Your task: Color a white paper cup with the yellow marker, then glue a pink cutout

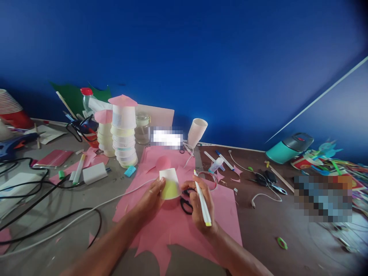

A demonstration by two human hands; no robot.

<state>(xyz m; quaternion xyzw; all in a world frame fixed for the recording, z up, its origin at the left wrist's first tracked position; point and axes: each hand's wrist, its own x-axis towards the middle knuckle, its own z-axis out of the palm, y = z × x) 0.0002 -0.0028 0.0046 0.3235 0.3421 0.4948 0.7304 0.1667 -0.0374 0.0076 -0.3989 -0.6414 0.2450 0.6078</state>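
Both hands (152, 197) around paper cup (169, 184)

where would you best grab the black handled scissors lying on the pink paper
Grip the black-handled scissors by the finger loops, coming from above and the near side. The loops lie flat on the sheet of pink paper, showing between the left hand, which holds the small white paper cup, and the right hand, which holds a white marker. The blades are hidden.
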